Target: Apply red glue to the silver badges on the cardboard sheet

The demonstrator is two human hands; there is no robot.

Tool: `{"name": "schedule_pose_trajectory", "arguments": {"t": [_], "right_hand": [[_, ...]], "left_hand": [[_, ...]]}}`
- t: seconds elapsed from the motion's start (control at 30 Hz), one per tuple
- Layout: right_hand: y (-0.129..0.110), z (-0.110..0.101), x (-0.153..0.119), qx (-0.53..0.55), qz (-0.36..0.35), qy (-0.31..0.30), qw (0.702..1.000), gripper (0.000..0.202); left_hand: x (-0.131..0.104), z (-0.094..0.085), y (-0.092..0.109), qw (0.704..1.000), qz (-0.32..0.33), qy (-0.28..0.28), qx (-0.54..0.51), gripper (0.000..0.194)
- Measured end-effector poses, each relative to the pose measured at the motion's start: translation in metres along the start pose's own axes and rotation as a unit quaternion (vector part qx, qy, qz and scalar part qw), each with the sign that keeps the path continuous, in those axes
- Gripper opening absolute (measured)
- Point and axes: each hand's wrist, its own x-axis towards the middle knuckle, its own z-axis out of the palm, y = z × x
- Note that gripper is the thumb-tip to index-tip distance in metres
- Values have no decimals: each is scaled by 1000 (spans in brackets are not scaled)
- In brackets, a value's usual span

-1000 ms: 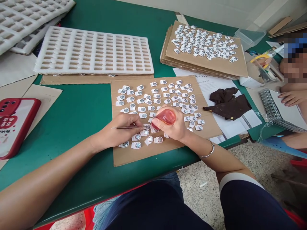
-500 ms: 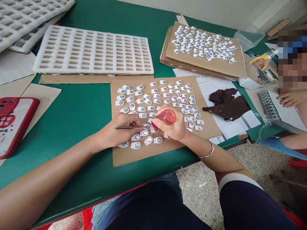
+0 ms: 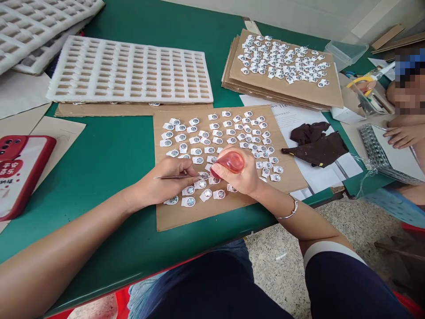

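Rows of small round metallic pieces on white tabs (image 3: 190, 201) cover a cardboard sheet (image 3: 206, 218) in front of me. My left hand (image 3: 169, 179) pinches thin metal tweezers (image 3: 175, 177), whose tip reaches one of these pieces (image 3: 204, 176) near the middle of the sheet. Wrapped around a translucent red squeeze bottle (image 3: 233, 162), my right hand (image 3: 241, 177) holds it tilted, with its narrow end down by the tweezers' tip. The bottle's nozzle end and the exact contact there are partly hidden by my fingers.
A white foam grid tray (image 3: 133, 71) lies behind on the left, a red-cased phone (image 3: 29, 173) nearer. Stacked cardboard sheets (image 3: 232, 82) bear more pieces at back right. A dark brown cloth (image 3: 318, 146) lies on papers. Another person's hand (image 3: 403, 134) rests at far right.
Both my hands, the tweezers and the bottle stay nearly in place. The view shifts very slightly, and the person at the right edge has moved a little.
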Motion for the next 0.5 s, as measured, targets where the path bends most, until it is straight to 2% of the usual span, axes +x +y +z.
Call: {"name": "schedule_pose_trajectory", "arguments": {"t": [0.5], "right_hand": [[-1,0,1,11,-1,10,1000,15]], "left_hand": [[-2,-1,3,999,10,3,36,20]]}}
